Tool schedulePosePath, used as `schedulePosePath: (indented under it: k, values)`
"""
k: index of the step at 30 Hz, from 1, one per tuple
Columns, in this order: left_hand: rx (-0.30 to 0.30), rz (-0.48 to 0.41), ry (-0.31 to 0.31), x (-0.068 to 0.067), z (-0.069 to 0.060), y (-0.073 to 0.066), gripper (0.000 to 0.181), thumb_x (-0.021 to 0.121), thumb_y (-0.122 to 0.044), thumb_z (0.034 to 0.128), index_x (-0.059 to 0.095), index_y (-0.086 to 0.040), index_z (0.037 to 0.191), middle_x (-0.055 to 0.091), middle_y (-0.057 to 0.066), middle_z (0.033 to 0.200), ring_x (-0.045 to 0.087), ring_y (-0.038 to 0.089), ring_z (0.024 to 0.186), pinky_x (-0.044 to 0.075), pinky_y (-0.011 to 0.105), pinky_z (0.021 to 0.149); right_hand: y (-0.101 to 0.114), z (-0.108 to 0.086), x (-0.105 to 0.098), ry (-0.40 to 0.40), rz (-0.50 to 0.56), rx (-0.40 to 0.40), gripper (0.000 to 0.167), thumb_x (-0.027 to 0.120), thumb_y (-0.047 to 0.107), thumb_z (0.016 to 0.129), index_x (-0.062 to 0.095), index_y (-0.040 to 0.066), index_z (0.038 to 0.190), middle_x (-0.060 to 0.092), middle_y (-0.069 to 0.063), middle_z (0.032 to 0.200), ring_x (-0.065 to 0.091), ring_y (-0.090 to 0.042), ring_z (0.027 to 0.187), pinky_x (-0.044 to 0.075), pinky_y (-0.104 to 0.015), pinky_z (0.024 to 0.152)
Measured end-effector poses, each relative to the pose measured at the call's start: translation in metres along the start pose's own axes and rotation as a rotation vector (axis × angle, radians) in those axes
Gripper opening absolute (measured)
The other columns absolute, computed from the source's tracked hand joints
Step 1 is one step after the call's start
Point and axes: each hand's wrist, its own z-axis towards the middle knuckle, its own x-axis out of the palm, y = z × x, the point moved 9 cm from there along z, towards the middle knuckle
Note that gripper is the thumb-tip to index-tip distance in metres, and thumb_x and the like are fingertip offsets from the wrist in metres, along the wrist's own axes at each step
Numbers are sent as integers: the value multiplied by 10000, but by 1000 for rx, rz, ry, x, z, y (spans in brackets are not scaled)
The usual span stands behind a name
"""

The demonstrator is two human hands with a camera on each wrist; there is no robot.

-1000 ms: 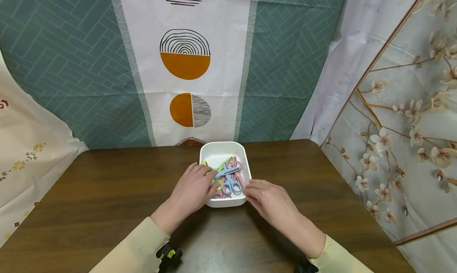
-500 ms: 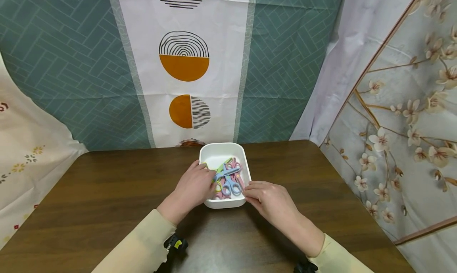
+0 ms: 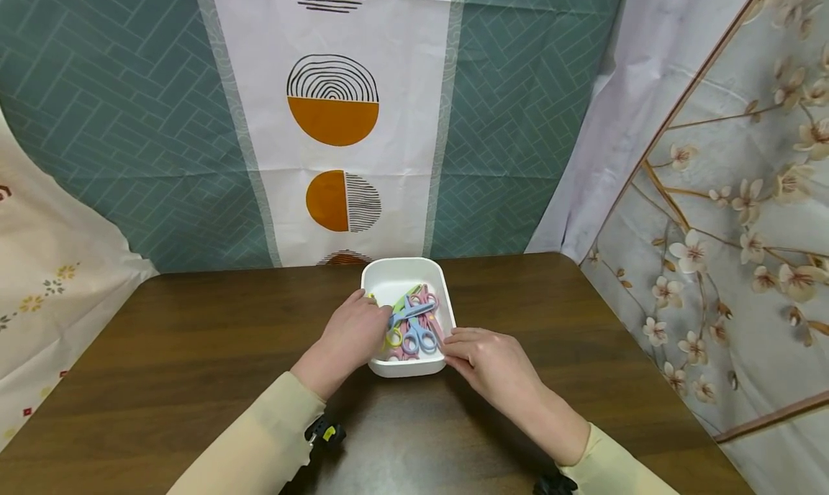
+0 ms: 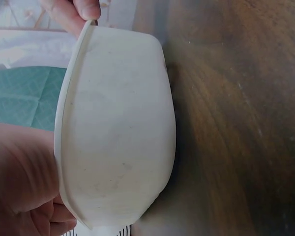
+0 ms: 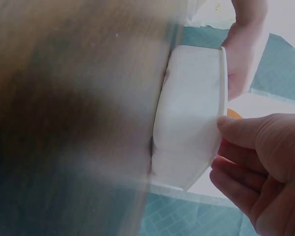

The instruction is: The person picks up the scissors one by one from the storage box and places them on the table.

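Note:
A white plastic bin (image 3: 406, 368) stands on the table, holding several small scissors in a pile. Blue scissors (image 3: 414, 326) lie on top, with pink scissors (image 3: 435, 328) and yellow-green scissors (image 3: 395, 337) around them. My left hand (image 3: 355, 331) reaches over the bin's left rim, fingers bent down inside; the fingertips and anything between them are hidden. In the left wrist view that hand (image 4: 24, 177) shows behind the rim. My right hand (image 3: 492, 362) pinches the bin's near right rim, thumb outside in the right wrist view.
The brown wooden table (image 3: 214, 351) extends around the bin. A patterned cloth (image 3: 343, 121) hangs behind its far edge. Floral fabric (image 3: 725, 265) hangs on the right, and a cream cloth (image 3: 58, 265) on the left.
My left hand's fingers, spread over the scissors earlier, have bent down inside the bin, and the thumb has dropped from sight. The right hand keeps its place on the rim.

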Motion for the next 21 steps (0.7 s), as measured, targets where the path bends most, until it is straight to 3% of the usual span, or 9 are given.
schedulePosePath:
  k: [9, 14, 21]
  values:
    - [15, 72, 44, 2, 6, -1, 222, 814, -101, 958, 768, -71, 1173, 775, 74, 914, 746, 295, 921, 429, 516, 1199, 3, 0, 0, -8, 18, -10, 216, 950, 128, 877, 884, 105, 1082, 839, 2, 1113, 784, -195, 1139, 629, -413, 953]
    - [33, 108, 18, 2, 9, -2, 267, 839, -98, 937, 764, -99, 1193, 781, 61, 917, 725, 262, 833, 514, 507, 1057, 3, 0, 1, 1, 9, -3, 218, 946, 136, 884, 883, 103, 1090, 837, 2, 1124, 781, -197, 1151, 626, -413, 962]
    - [37, 94, -9, 0, 10, -4, 205, 826, -80, 939, 764, -113, 1132, 764, 55, 877, 721, 281, 824, 520, 513, 1027, 1, -1, 1, 0, 2, 5, 221, 945, 134, 886, 880, 101, 1095, 837, 2, 1127, 780, -200, 1156, 625, -416, 965]
